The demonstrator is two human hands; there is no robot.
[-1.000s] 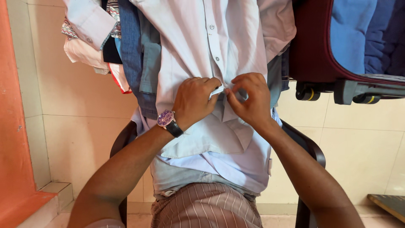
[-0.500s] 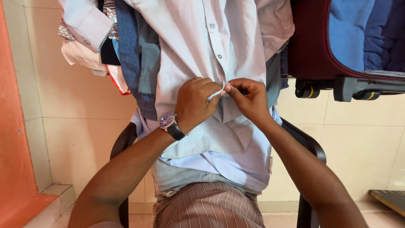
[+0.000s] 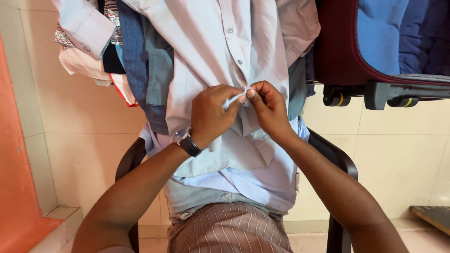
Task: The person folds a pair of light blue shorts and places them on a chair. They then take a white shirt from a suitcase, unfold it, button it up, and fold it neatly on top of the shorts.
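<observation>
Left hand (image 3: 211, 112) and right hand (image 3: 268, 108) pinch the pale shirt (image 3: 211, 51) at its placket; 2 upper buttons (image 3: 230, 30) look fastened, lower front open.

A pale pinkish-white button-front shirt (image 3: 211, 51) is lying on top of a heap of clothes draped over a dark chair, its placket with small buttons running down the middle. Its front edges are being pinched together at one low button, the cloth bunching there, while the hem is spreading loose over a light blue garment below.
</observation>
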